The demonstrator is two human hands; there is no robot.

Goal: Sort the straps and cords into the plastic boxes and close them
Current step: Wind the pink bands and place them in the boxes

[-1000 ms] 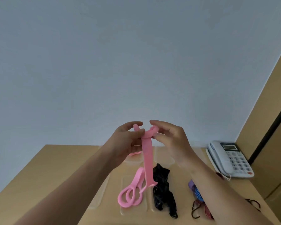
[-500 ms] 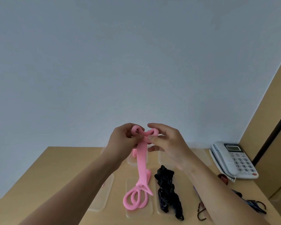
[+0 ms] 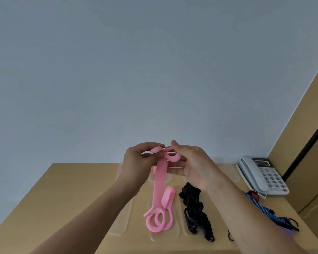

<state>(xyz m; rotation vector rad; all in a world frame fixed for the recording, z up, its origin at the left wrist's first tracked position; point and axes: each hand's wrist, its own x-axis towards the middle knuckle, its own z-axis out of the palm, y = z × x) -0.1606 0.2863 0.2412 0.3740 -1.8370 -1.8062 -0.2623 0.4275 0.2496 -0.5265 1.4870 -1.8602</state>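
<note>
Tan wooden desk [image 3: 77, 195] is carrying everything. Both hands, left hand [image 3: 139, 163] and right hand [image 3: 195, 167], are pinching the flat pink rubber strap [image 3: 161, 182] above it; black cord bundle [image 3: 195, 208] lying just right, white desk phone [image 3: 262, 176] further right.

Pink strap [image 3: 160, 187], black cords [image 3: 194, 208], blue striped strap [image 3: 259, 208], white telephone [image 3: 262, 176], tan wooden table [image 3: 72, 189].

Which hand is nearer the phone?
Right. The right hand is raised over the table middle, holding the pink strap, left of the phone. The left hand grips the strap farther left.
</note>
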